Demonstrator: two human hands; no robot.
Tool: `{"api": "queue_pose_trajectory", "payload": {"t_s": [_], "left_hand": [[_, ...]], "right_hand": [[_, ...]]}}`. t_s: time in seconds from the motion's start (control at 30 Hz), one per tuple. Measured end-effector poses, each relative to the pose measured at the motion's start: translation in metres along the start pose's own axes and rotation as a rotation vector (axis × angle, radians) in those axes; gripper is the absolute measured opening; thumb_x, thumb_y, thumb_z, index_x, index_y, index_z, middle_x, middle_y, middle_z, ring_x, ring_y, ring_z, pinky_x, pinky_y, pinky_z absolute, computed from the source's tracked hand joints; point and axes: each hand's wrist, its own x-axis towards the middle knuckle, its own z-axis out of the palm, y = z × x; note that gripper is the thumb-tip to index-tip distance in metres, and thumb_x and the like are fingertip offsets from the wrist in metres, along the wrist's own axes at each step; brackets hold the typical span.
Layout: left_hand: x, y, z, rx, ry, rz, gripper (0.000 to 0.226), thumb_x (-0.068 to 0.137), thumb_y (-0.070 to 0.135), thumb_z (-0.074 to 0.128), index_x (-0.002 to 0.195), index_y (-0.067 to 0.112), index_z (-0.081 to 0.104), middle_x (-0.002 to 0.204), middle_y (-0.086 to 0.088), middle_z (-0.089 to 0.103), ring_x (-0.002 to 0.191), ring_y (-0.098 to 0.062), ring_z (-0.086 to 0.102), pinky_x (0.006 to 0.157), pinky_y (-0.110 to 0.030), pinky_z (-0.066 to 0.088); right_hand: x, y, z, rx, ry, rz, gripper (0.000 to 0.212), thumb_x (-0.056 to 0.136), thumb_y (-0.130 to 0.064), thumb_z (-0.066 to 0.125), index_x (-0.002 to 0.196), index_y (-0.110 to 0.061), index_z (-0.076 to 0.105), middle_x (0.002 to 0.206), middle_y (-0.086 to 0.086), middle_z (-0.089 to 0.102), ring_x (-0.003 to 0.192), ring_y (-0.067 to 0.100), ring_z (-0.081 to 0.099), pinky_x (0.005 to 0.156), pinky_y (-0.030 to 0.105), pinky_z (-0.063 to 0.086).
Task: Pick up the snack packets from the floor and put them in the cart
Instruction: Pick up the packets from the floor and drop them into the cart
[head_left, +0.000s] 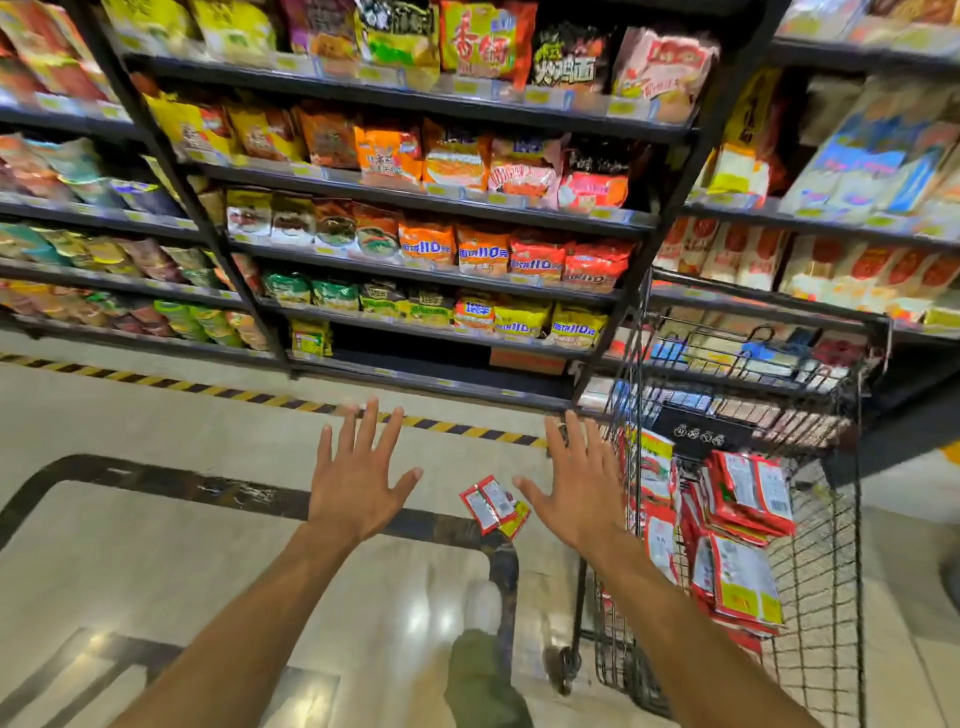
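Observation:
A few red and yellow snack packets (494, 505) lie in a small heap on the tiled floor, just left of the cart. My left hand (358, 475) hovers to the left of them with fingers spread and holds nothing. My right hand (579, 480) hovers just right of the packets, also spread and empty, in front of the cart's left side. The black wire cart (826, 561) stands at the right and holds several red snack packets (737, 530) piled inside.
Dark shelves (415, 208) full of bagged snacks run across the far side. A yellow-black striped line (260, 397) marks the floor at their foot. My leg and white shoe (483, 639) stand near the cart's front wheel (566, 667).

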Motion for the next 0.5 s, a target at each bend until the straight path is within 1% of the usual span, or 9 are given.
{"api": "queue_pose_trajectory", "payload": {"t_s": [0.1, 0.2, 0.23, 0.3, 0.33, 0.37, 0.4, 0.43, 0.5], "left_hand": [[0.059, 0.014, 0.018, -0.001, -0.046, 0.015, 0.09, 0.087, 0.079, -0.001, 0.164, 0.033, -0.012, 0.173, -0.005, -0.014, 0.16, -0.029, -0.011, 0.128, -0.055, 0.002], [0.116, 0.026, 0.05, 0.025, -0.107, 0.023, 0.089, 0.089, 0.079, 0.003, 0.164, 0.034, -0.012, 0.173, -0.004, -0.018, 0.16, -0.029, -0.011, 0.128, -0.054, 0.002], [0.133, 0.029, 0.064, 0.03, -0.116, 0.029, 0.089, 0.088, 0.079, 0.003, 0.164, 0.034, -0.009, 0.173, -0.004, -0.015, 0.16, -0.029, -0.009, 0.128, -0.054, 0.003], [0.164, 0.034, 0.095, 0.029, -0.158, 0.043, 0.089, 0.089, 0.078, 0.006, 0.165, 0.032, -0.003, 0.174, -0.004, -0.008, 0.161, -0.029, -0.004, 0.127, -0.054, 0.005], [0.179, 0.037, 0.113, 0.027, -0.18, 0.046, 0.089, 0.09, 0.077, 0.006, 0.165, 0.032, -0.004, 0.174, -0.005, -0.008, 0.161, -0.03, -0.004, 0.127, -0.054, 0.005], [0.195, 0.04, 0.132, 0.026, -0.186, 0.052, 0.088, 0.09, 0.077, 0.006, 0.165, 0.032, -0.006, 0.174, -0.005, -0.009, 0.161, -0.03, -0.004, 0.127, -0.054, 0.006], [0.211, 0.042, 0.152, 0.026, -0.196, 0.06, 0.088, 0.09, 0.077, 0.006, 0.165, 0.032, -0.008, 0.174, -0.005, -0.01, 0.161, -0.031, -0.004, 0.128, -0.054, 0.007], [0.224, 0.044, 0.174, 0.02, -0.218, 0.06, 0.088, 0.09, 0.077, 0.005, 0.165, 0.032, -0.009, 0.174, -0.004, -0.011, 0.161, -0.031, -0.004, 0.128, -0.054, 0.008], [0.251, 0.05, 0.223, -0.005, -0.251, 0.067, 0.088, 0.09, 0.076, 0.005, 0.165, 0.031, -0.004, 0.174, -0.005, -0.008, 0.161, -0.031, -0.001, 0.128, -0.054, 0.009]], "right_hand": [[0.052, 0.023, 0.027, 0.018, -0.053, 0.012, 0.093, 0.094, -0.08, 0.034, 0.166, -0.028, 0.008, 0.174, 0.01, 0.006, 0.16, 0.036, 0.001, 0.129, 0.056, 0.01], [0.103, 0.043, 0.069, 0.037, -0.066, 0.009, 0.091, 0.092, -0.075, 0.046, 0.163, -0.021, 0.028, 0.17, 0.015, 0.023, 0.157, 0.041, 0.02, 0.122, 0.062, 0.028], [0.117, 0.049, 0.086, 0.051, -0.072, 0.006, 0.089, 0.092, -0.073, 0.046, 0.162, -0.02, 0.031, 0.17, 0.016, 0.025, 0.156, 0.042, 0.023, 0.121, 0.062, 0.029], [0.145, 0.059, 0.124, 0.094, -0.095, -0.006, 0.089, 0.092, -0.072, 0.045, 0.163, -0.021, 0.03, 0.172, 0.013, 0.017, 0.157, 0.041, 0.02, 0.124, 0.062, 0.023], [0.157, 0.064, 0.143, 0.106, -0.108, -0.007, 0.089, 0.091, -0.072, 0.046, 0.163, -0.022, 0.029, 0.172, 0.01, 0.012, 0.157, 0.041, 0.017, 0.125, 0.062, 0.021], [0.172, 0.07, 0.164, 0.111, -0.116, -0.011, 0.089, 0.09, -0.07, 0.048, 0.163, -0.022, 0.03, 0.172, 0.01, 0.011, 0.158, 0.041, 0.017, 0.124, 0.062, 0.022], [0.185, 0.076, 0.184, 0.109, -0.114, -0.013, 0.088, 0.089, -0.068, 0.049, 0.162, -0.021, 0.032, 0.172, 0.012, 0.015, 0.157, 0.042, 0.017, 0.123, 0.063, 0.024], [0.196, 0.081, 0.205, 0.107, -0.12, -0.006, 0.089, 0.089, -0.068, 0.046, 0.162, -0.021, 0.031, 0.172, 0.013, 0.017, 0.158, 0.041, 0.016, 0.124, 0.062, 0.021], [0.22, 0.094, 0.25, 0.106, -0.176, 0.034, 0.093, 0.087, -0.074, 0.032, 0.165, -0.024, 0.021, 0.174, 0.009, 0.007, 0.16, 0.036, 0.004, 0.127, 0.054, 0.005]]}}
